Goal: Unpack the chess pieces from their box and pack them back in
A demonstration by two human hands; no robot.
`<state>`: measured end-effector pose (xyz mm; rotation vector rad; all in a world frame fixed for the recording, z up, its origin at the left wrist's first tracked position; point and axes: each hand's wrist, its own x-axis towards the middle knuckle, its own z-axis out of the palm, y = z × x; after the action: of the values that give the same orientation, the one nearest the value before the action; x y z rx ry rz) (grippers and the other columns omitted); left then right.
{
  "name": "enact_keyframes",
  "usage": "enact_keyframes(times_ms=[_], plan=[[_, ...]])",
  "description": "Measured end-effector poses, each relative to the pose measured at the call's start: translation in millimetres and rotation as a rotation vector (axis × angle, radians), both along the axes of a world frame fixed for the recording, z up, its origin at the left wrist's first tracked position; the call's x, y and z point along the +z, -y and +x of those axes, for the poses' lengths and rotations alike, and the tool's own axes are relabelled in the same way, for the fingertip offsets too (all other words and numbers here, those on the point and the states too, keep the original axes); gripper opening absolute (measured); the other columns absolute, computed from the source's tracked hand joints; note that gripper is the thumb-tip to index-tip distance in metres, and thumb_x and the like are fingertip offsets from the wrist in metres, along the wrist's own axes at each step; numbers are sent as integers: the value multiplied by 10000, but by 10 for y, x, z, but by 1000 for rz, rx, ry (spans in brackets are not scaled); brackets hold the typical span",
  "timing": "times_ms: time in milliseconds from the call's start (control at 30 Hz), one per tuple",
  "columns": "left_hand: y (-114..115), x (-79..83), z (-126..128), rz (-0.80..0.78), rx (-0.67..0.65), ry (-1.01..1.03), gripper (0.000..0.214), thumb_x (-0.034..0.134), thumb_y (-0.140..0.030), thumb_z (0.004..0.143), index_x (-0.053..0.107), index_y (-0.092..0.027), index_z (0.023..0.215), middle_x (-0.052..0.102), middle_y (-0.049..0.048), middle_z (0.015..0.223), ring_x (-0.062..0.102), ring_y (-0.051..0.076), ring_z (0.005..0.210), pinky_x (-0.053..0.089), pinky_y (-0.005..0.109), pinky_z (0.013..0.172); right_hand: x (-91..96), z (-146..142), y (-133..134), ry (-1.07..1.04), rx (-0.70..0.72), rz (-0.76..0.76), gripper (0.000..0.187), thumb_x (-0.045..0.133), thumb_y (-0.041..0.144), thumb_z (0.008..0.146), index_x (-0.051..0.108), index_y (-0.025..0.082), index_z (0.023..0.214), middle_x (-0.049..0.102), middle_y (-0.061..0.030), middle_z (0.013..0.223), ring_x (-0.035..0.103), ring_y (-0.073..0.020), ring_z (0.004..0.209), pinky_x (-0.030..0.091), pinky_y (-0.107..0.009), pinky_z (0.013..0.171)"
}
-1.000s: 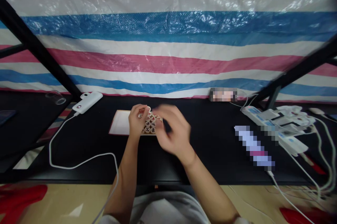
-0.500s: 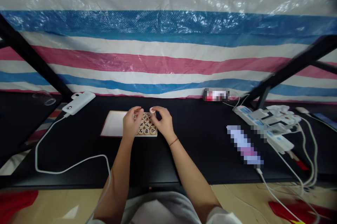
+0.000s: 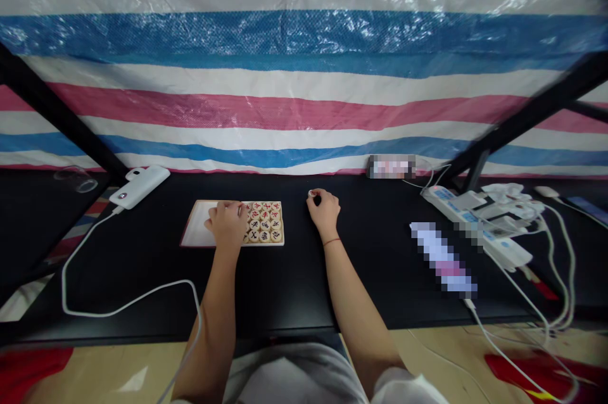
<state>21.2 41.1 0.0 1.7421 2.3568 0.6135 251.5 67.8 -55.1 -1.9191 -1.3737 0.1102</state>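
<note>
The right hand rests on the black table, well right of the tray, pinching one round piece between thumb and fingertip — the piece sits at the tip of the hand, just above the tabletop. The left hand lies on the tray with fingers curled over its middle, touching the left edge of the pieces packed in rows in the tray's right half; whether it grips one cannot be told. A white power bank lies to the left, its cable looping across the table. Power strips lie to the right.
</note>
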Motion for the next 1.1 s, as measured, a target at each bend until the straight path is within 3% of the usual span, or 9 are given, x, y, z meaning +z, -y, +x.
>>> enact_keyframes(times_ms=[633,1100], plan=[[-15,71,139,-110,-28,-7,331,443,-319,901,696,-223,1091,574,147,1194,491,333,1113,353,500,886,2,6,23,-17,24,-6,196,543,258,812,687,216,939,689,-67,1038,544,-273,1019,391,-378,864],[-20,49,74,-16,-107,59,223,463,-239,881,686,-241,903,697,88,1032,525,303,1026,303,455,824,9,-31,26,9,-5,42,236,493,293,844,665,191,969,644,-118,1066,519,-280,1041,397,-413,880]])
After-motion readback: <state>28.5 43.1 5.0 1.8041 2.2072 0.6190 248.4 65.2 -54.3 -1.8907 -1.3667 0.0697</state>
